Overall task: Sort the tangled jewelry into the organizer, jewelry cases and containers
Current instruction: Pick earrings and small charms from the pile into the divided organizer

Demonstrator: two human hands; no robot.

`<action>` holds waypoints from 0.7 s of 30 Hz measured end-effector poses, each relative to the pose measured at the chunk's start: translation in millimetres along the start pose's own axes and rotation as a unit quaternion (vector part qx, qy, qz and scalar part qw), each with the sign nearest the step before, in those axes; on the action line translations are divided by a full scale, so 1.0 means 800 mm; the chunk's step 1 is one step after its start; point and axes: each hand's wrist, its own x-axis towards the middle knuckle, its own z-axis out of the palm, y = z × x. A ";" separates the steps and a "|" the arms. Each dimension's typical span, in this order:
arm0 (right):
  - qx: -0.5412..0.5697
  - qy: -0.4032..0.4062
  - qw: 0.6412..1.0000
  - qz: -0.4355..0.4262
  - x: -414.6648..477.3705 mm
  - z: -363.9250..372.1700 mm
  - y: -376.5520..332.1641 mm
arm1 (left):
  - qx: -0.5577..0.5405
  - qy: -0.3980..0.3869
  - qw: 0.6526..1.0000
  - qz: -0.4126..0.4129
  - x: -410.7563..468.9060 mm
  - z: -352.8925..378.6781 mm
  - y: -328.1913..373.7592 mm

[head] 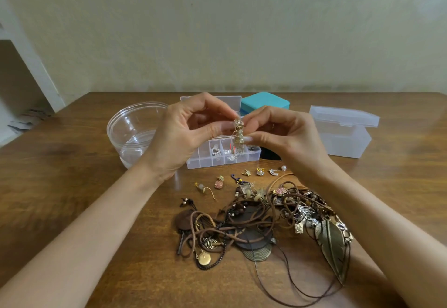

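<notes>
A: What is looking risky here?

B: The gold dangling earring (238,138) is hanging in the air between both hands, right over the open organizer (217,163). Its fine chains are trailing toward the compartments. If either pinch is slackening, the piece is probably dropping into whichever cell lies below and getting mixed with the pearl items sitting there.

A: Anything else?

B: Whether two pieces are hooked together up there is too small to tell. If they are, hard pulling is likely bending a hook or snapping a chain. The right forearm is also lying close beside the tangled pile (266,216) of cords and pendants, so a careless sweep could be dragging cords across the table (72,174).

A: How are the hands sitting?

B: The left hand (183,133) is curling, thumb and forefinger pinching the earring's upper end, the other fingers folding loosely. The right hand (285,133) is doing much the same, nipping the piece a little lower from the other side. Neither is spreading wide; both are gripping that one item.

A: And the remaining jewelry?

B: Several loose earrings (260,172) are lying just in front of the organizer, near the pile. The clear bowl (131,128) is standing to its left, the teal case (264,102) behind it, and the frosted box (343,136) off to the right.
</notes>
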 end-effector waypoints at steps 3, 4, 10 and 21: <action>-0.027 0.028 0.999 -0.012 -0.001 0.000 -0.002 | -0.005 -0.022 1.000 0.008 0.000 -0.005 0.000; -0.040 0.035 0.998 -0.018 -0.001 -0.001 -0.002 | -0.003 -0.035 0.999 0.008 0.001 -0.007 0.000; -0.126 0.045 0.990 -0.054 -0.003 -0.002 -0.002 | -0.009 -0.053 0.998 -0.017 0.000 -0.007 -0.001; -0.171 0.026 0.979 -0.112 -0.006 0.008 -0.002 | -0.097 -0.001 0.982 -0.159 0.000 -0.004 -0.008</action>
